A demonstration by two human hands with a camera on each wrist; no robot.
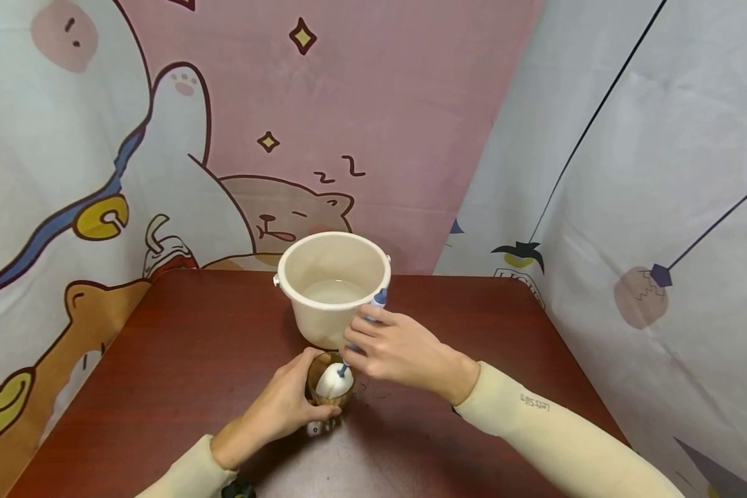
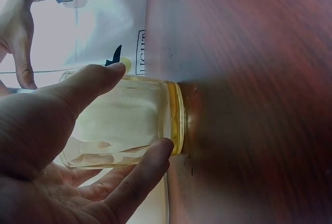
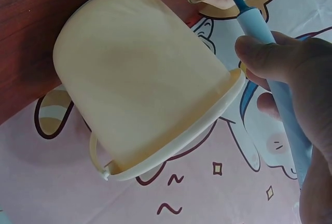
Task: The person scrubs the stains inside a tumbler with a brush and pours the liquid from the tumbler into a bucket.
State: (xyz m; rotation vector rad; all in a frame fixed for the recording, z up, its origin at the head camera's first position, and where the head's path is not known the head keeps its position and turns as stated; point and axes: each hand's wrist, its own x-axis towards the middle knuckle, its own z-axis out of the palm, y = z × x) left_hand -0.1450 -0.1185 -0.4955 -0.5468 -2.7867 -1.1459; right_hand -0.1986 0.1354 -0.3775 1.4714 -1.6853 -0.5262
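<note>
On the table, my left hand [image 1: 280, 401] holds an amber-tinted glass cup [image 1: 317, 370], its thumb and fingers around opposite sides. The left wrist view shows the cup's clear wall [image 2: 129, 112] from the side, with its base next to the tabletop. My right hand [image 1: 398, 349] grips the light blue handle of a cup brush [image 1: 380, 298], which slants down into the cup. Its white rounded head [image 1: 333, 382] sits inside the cup. In the right wrist view, the brush's thick handle [image 3: 284, 102] runs beneath the thumb, with a darker blue neck.
A cream bucket [image 1: 314, 318] stands just behind the cup, with what looks like some water in the bottom. The dark red-brown wooden table [image 1: 211, 325] reaches back to a cartoon-printed cloth [image 1: 398, 124]. Another printed cloth hangs at the right.
</note>
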